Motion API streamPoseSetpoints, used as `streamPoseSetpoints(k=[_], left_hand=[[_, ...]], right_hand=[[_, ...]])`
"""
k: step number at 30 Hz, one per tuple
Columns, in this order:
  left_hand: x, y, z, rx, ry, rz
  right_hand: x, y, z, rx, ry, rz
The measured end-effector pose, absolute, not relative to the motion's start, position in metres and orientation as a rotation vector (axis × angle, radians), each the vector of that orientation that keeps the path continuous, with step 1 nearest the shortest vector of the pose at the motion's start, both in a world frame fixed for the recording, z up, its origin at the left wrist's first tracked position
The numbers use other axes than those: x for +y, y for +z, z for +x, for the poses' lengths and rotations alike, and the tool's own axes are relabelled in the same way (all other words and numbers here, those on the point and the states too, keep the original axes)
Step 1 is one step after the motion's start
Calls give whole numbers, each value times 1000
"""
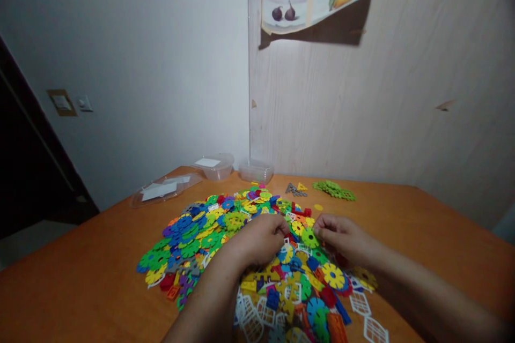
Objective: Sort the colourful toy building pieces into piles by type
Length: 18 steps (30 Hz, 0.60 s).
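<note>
A broad pile of coloured plastic pieces (193, 236), mostly notched discs with bricks and white lattice pieces among them, covers the middle of the table. Over its centre is my left hand (265, 238), fingers curled down and closed; what they hold, if anything, is hidden. To the right, my right hand (340, 236) has its thumb and fingers pinched at the edge of a light green notched disc (309, 237). A yellow disc (333, 276) lies below that hand.
Clear plastic containers (256, 171) and a flat lid (163, 190) sit at the table's back left. Green lattice pieces (335, 190) and grey triangular pieces (296, 190) lie behind the pile. The wooden table (438, 241) meets walls at the back.
</note>
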<state>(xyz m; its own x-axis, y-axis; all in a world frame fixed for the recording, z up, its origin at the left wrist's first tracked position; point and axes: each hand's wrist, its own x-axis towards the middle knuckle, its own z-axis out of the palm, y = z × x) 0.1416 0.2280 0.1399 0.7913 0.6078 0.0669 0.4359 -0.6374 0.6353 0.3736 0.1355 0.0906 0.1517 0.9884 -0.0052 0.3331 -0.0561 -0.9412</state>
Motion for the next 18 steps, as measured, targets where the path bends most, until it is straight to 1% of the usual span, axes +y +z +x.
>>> streamPoseSetpoints(k=[6,12,15,18], left_hand=[[226,143,141,782,323,2367],[228,138,141,768,276,2329],[229,137,140,759,285,2340],[228,139,140,758,286,2355]], right_hand=[[138,89,386,-1082,893,-1473],[138,84,385,-1067,871,-1514],[141,91,394,-1053,726,-1532],[145,99,421,-1031,543,-1593]])
